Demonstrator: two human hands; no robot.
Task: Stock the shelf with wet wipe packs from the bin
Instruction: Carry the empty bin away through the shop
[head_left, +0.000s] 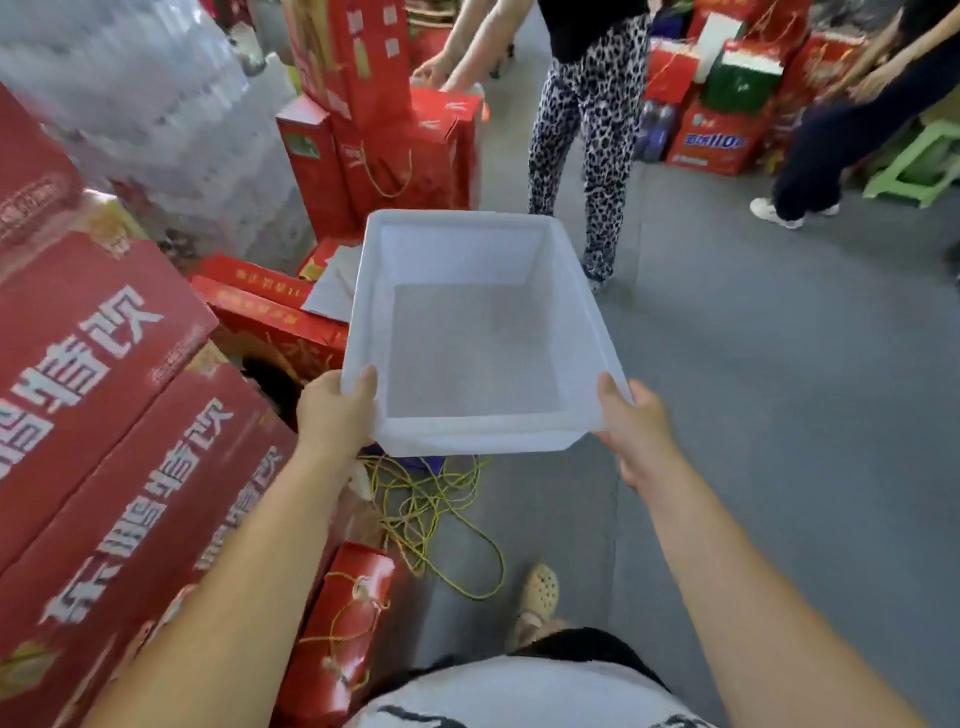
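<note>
While the left hand (332, 410) and right hand (636, 426) curl fingers round its near corners, the empty bin (470, 332) looks light, stiff and slightly slick.

The fingers of the left hand (332, 410) and right hand (636, 431) go under the near corners of the bin (457, 249) and are hidden; only the thumbs show on its rim. Left of the bin the cartons (104, 415) are smeared and cut by the edge. Beyond the bin a person (587, 135) in spotted trousers is cut off above the waist, and to its right a second person (831, 150) likewise. Below the bin the cord (431, 499) runs partly out of sight behind its near wall. The gold print on the flat boxes (270, 306) just left of the bin is too small to read.
</note>
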